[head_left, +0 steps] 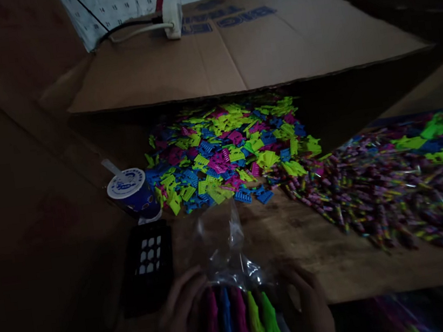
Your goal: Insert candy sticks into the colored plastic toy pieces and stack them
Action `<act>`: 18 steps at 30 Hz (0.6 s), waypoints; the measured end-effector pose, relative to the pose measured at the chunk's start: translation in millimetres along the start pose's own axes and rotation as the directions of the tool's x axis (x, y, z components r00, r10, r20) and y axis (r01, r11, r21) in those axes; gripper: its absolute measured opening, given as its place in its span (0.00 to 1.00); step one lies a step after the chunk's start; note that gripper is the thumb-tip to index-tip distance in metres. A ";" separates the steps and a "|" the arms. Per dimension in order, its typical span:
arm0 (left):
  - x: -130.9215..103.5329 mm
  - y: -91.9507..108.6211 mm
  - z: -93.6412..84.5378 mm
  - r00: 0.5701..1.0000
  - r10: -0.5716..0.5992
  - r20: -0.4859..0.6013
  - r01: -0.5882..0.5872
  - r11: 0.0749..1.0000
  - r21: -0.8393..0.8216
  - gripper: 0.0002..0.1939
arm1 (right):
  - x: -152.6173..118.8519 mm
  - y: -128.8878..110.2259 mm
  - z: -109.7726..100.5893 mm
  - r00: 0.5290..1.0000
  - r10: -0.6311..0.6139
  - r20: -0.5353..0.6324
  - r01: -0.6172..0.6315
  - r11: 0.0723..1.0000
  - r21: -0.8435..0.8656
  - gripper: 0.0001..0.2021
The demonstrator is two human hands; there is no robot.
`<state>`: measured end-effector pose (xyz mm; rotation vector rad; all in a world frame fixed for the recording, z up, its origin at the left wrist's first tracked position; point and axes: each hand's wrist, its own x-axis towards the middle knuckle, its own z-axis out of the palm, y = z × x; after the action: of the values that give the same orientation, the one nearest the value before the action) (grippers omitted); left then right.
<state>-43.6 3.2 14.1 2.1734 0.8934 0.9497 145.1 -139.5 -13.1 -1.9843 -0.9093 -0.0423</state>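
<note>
At the bottom centre, a clear plastic bag (238,264) holds a row of several upright coloured plastic pieces (242,321) in pink, blue, yellow and green. My left hand (182,318) curls round the left side of the bag, and my right hand (311,306) grips its right side. The bag's loose upper part stretches forward over the wooden table. My fingertips are dim and partly hidden. Beyond the bag lies a heap of small flat plastic pieces (221,160) in yellow, blue and pink.
An open cardboard box (250,48) covers the heap's back; a power strip (173,17) lies on top. At left stand a blue cup (138,201) with a white lid and a black device (148,263) resembling a keypad. Many small wrapped sticks (373,200) spread across the wooden table (297,243) at right.
</note>
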 end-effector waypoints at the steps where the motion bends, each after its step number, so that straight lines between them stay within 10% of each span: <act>1: 7.5 0.1 -2.5 0.997 0.073 0.000 -0.073 0.996 0.056 0.15 | 4.7 -2.9 -0.7 1.000 -0.025 0.016 0.024 0.999 0.043 0.10; 7: 29.1 5.6 -14.0 0.942 0.335 0.019 -0.330 0.917 0.226 0.17 | 30.0 -33.7 -14.6 0.938 0.129 0.323 -0.235 0.919 0.316 0.12; 14: 34.4 25.6 -16.6 0.978 0.191 0.080 -0.197 0.978 0.070 0.11 | 63.2 -46.1 -37.2 0.740 0.038 0.671 -0.208 0.962 0.175 0.21; 18: 35.5 40.1 -14.6 0.975 0.193 0.114 -0.198 0.980 0.035 0.09 | 66.1 -54.8 -44.5 0.725 -0.022 0.688 -0.113 0.982 0.151 0.23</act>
<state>-23.2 10.1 65.2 2.3616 0.6650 0.8983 173.5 -118.2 77.0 -1.8494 -1.2707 0.8431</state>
